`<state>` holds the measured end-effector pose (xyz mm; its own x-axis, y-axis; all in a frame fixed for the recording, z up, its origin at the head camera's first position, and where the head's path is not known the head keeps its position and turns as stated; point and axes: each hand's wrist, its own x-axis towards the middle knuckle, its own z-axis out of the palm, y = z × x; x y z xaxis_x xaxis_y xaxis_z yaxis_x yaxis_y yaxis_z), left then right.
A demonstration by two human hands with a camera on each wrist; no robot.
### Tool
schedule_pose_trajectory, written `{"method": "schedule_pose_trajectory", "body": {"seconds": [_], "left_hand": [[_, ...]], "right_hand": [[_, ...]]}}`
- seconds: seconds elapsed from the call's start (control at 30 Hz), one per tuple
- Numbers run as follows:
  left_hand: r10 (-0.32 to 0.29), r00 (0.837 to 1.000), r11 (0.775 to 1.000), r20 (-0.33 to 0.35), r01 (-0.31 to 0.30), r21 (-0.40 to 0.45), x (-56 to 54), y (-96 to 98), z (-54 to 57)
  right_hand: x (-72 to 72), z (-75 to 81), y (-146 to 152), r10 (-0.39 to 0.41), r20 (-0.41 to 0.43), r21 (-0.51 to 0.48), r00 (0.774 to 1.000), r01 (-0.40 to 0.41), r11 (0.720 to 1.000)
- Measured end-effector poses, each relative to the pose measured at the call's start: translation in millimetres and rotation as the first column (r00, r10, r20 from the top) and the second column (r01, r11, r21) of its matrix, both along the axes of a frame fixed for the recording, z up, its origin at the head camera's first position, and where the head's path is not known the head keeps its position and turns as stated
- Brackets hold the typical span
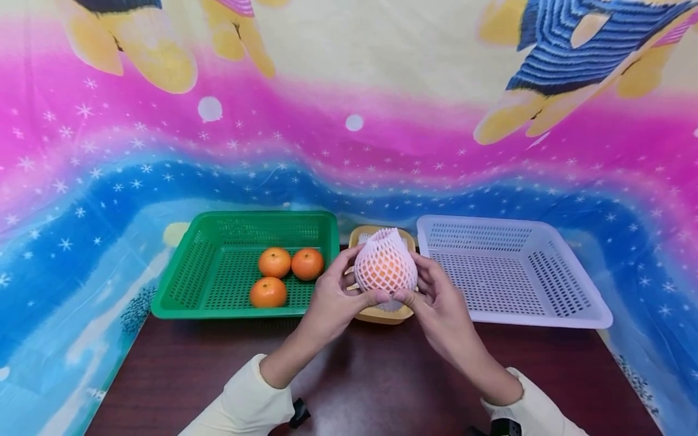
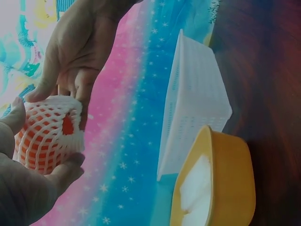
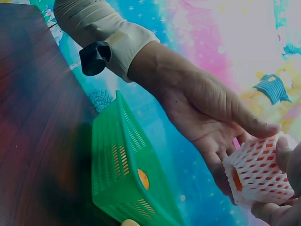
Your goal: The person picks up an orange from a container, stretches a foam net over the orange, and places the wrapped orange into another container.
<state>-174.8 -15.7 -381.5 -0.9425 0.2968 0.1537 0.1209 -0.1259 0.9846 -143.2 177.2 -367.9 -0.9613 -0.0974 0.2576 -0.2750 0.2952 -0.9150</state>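
Both hands hold an orange in a white foam net (image 1: 385, 266), raised in front of the yellow container. My left hand (image 1: 332, 303) grips its left side and my right hand (image 1: 444, 306) the right, with the thumbs close together at the front. The foam net gathers into a ruffled opening at the top. In the left wrist view, bare orange peel shows through a gap in the net (image 2: 47, 136). Behind and below the hands is the yellow container (image 1: 382, 317), partly hidden, with white foam material (image 2: 197, 188) inside.
A green basket (image 1: 245, 218) at the left holds three bare oranges (image 1: 274, 262). At the right stands a pale white basket (image 1: 545, 320) with its slotted floor showing. All rest on a dark brown table (image 1: 376, 387) against a patterned cloth backdrop (image 1: 327, 157).
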Motion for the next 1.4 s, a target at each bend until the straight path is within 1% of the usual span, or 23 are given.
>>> {"method": "schedule_pose_trajectory", "body": {"seconds": [0.13,0.23,0.33,0.47,0.57,0.67,0.9,1.07,1.13,1.2,1.3,1.4], "left_hand": [[-0.037,0.999,0.999,-0.007,0.037,-0.013,-2.4,-3.8,1.3],[-0.053,0.998,0.997,-0.046,0.05,-0.061,-3.0,-6.5,2.2],[-0.057,0.995,0.995,-0.082,0.05,-0.09,-3.2,-7.1,3.2],[-0.065,0.993,0.995,-0.1,0.057,-0.083,-3.5,-4.9,3.5],[-0.067,0.991,0.995,-0.116,0.058,-0.079,-3.5,-3.4,3.0],[-0.074,0.991,0.996,-0.114,0.067,-0.067,-3.4,-3.3,2.5],[-0.096,0.992,0.994,-0.078,0.092,-0.051,-3.3,-3.5,2.6],[-0.098,0.993,0.994,-0.067,0.095,-0.045,-3.6,-2.0,1.8],[-0.095,0.993,0.994,-0.067,0.092,-0.055,-3.5,-1.1,1.8],[-0.092,0.994,0.994,-0.063,0.088,-0.068,-3.6,-0.2,2.1],[-0.089,0.994,0.993,-0.062,0.083,-0.088,-3.8,1.0,3.0],[-0.095,0.993,0.992,-0.07,0.089,-0.089,-4.7,2.4,3.6]], "right_hand": [[-0.9,1.5,3,0.052,0.028,-0.034,0.998,-0.051,0.998],[-1.1,3.5,5,0.055,0.042,-0.034,0.998,-0.053,0.998],[-0.9,5.0,5,0.059,0.061,-0.04,0.996,-0.056,0.998],[-1.3,5.6,4,0.079,0.101,-0.083,0.992,-0.07,0.994],[-1.9,5.8,3,0.079,0.129,-0.103,0.988,-0.066,0.992],[-2.3,5.9,3,0.076,0.15,-0.11,0.986,-0.06,0.992],[-3.1,6.9,6,0.077,0.187,-0.117,0.979,-0.055,0.992],[-4.6,9.8,10,0.067,0.223,-0.078,0.972,-0.051,0.996],[-5.6,9.8,12,0.061,0.232,-0.057,0.971,-0.049,0.997],[-6.7,9.6,13,0.066,0.239,-0.06,0.969,-0.053,0.997],[-8.5,9.4,14,0.073,0.233,-0.072,0.97,-0.058,0.996],[-9.8,9.4,15,0.068,0.212,-0.054,0.975,-0.058,0.997]]}}
